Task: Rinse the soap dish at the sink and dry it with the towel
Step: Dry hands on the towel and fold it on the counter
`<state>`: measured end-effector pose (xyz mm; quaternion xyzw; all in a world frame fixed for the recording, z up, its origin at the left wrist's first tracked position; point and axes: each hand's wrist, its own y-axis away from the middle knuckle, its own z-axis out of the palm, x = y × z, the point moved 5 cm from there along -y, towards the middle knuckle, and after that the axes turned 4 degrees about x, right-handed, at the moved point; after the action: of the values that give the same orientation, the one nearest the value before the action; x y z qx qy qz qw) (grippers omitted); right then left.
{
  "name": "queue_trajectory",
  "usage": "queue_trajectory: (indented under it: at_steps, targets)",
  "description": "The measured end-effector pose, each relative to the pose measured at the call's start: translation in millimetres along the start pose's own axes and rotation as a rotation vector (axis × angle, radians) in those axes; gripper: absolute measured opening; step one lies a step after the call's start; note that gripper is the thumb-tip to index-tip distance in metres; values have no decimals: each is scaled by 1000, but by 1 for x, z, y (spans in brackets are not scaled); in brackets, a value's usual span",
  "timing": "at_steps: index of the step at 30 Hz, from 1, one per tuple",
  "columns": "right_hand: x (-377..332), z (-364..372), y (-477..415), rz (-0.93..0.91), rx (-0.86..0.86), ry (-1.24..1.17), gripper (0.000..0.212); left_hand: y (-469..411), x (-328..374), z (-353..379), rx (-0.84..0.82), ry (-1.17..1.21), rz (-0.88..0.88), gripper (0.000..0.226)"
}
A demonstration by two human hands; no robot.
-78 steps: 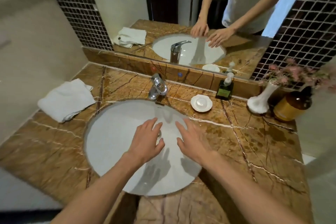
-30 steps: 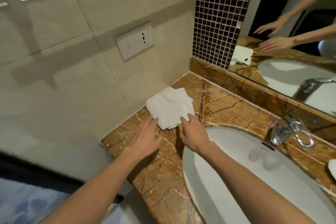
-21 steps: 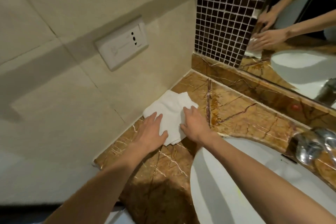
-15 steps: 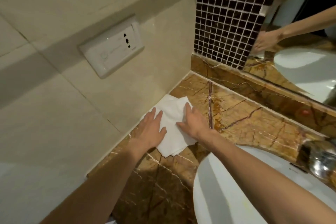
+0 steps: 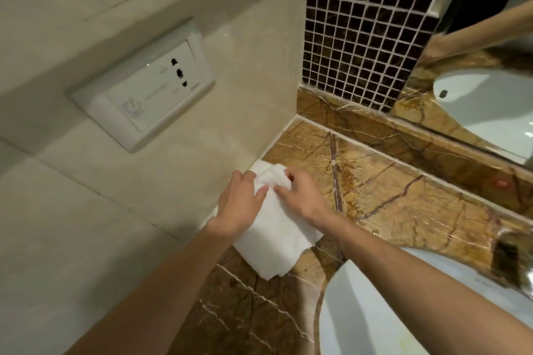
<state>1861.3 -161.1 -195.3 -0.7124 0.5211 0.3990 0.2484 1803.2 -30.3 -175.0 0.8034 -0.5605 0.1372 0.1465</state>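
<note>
Grip: both hands are on the towel (image 5: 274, 228). The left hand (image 5: 240, 204) lies over its left edge with the fingers curled onto the cloth; the right hand (image 5: 300, 196) has its fingertips (image 5: 281, 189) bunching the far end, where the cloth is gathered into a raised fold between the two hands. Both are pinching cloth rather than lying flat. The near end of the towel is still folded and rests on the marble counter (image 5: 403, 204), close against the wall (image 5: 144, 210) and just left of the sink (image 5: 389, 311).

The soap dish is not in view. Whether it has been rinsed cannot be told from this moment.

Step in hand, as judged: taking up the towel. To do it well, each hand should gather enough layers that the whole cloth lifts together, not just the top ply, and the cloth should be lifted clear of the counter before being carried towards the dish, so that no trailing corner drags into the basin. The socket plate (image 5: 144, 89) on the wall sits just above; wet hands should stay away from it.

Change noted: half a second ago both hands were spread flat, palms down on the towel. The fingers have since closed and drawn the far end up into a bunch, and the view has moved in closer.
</note>
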Motion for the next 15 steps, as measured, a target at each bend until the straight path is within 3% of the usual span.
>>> queue_trajectory:
  at_steps: [4, 9, 15]
  targets:
    - [-9, 0, -12, -71, 46, -5, 17, 5, 5, -9, 150, -68, -54, 32]
    - [-18, 22, -31, -177, 7, 148, 22, 21, 3, 5, 255, -308, 13, 59]
    - [-11, 33, -37, -280, 51, 453, 25, 26, -15, 38, 118, -416, 99, 69]
